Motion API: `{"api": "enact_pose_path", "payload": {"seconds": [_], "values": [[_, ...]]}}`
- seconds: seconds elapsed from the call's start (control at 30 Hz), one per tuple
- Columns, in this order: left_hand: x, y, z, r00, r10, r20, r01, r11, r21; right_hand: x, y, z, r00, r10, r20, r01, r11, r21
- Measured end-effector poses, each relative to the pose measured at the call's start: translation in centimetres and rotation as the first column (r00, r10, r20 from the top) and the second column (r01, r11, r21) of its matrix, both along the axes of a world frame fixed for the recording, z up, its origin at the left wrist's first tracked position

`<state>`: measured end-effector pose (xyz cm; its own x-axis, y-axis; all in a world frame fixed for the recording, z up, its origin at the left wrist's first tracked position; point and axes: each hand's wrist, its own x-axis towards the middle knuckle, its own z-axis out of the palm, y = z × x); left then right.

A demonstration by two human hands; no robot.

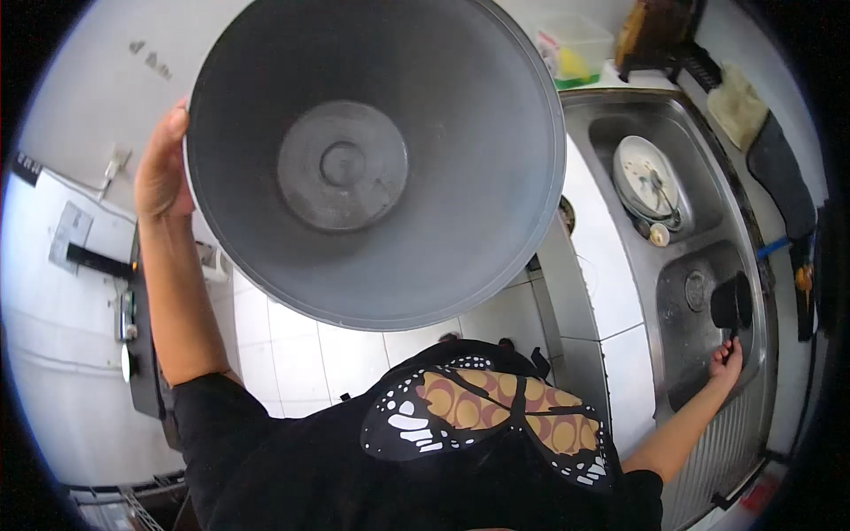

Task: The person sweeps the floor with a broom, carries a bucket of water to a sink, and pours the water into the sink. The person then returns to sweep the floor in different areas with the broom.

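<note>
While raised at the rim of the grey bucket (469, 221), left hand (166, 164): closed partway around the edge, thumb near the lip; exact curl of the other fingers hard to tell, being largely hidden behind the wall.
Grey bucket: held up to the left of the sink (677, 336), well apart from it, with the open mouth facing the camera and the round base visible inside.
Right hand (726, 358): nearly closed, pinching the handle of the black dipper (730, 303) between thumb and fingers, over the near basin of the sink.
Black dipper: inside the outline of the near basin, close to the right wall of the sink; contact with the metal impossible to tell.
White bowl (630, 168): in the far basin of the sink, with utensils resting inside.
Small cup (660, 234): beside the white bowl, near the divider of the sink.
Ridged drainboard (708, 460): adjoining the near end of the sink.
Plastic container (575, 53): just beyond the sink.
</note>
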<state>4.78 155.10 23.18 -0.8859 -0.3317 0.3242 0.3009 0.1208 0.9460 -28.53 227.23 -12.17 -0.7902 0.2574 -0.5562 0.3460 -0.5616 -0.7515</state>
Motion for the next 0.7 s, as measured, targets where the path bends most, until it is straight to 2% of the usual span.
{"api": "enact_pose_path", "payload": {"seconds": [0.17,0.27,0.37,0.57,0.67,0.7], "values": [[2.5,-2.9,-4.6,0.989,0.123,0.080,-0.131,0.986,0.099,0.2,-1.6,2.2,0.996,-0.082,-0.032,0.083,0.996,0.039],[2.3,-2.9,-6.2,0.984,0.137,0.111,-0.145,0.988,0.062,-0.2,-0.2,1.5,0.997,-0.003,-0.082,0.007,0.998,0.059],[1.2,-3.2,-8.1,0.968,0.204,0.144,-0.215,0.974,0.067,-0.3,0.1,1.9,0.998,-0.008,-0.069,0.011,0.999,0.049],[-1.6,-3.8,-12.0,0.955,0.182,0.234,-0.220,0.965,0.146,1.9,-2.6,5.9,0.992,-0.089,-0.093,0.103,0.982,0.161],[-3.0,-3.4,-13.5,0.938,0.208,0.278,-0.265,0.946,0.187,2.8,-2.4,6.8,0.990,-0.066,-0.128,0.101,0.951,0.293],[-3.1,-3.7,-14.4,0.933,0.234,0.272,-0.280,0.949,0.143,3.2,-3.4,7.2,0.992,-0.078,-0.100,0.105,0.950,0.295]]}}
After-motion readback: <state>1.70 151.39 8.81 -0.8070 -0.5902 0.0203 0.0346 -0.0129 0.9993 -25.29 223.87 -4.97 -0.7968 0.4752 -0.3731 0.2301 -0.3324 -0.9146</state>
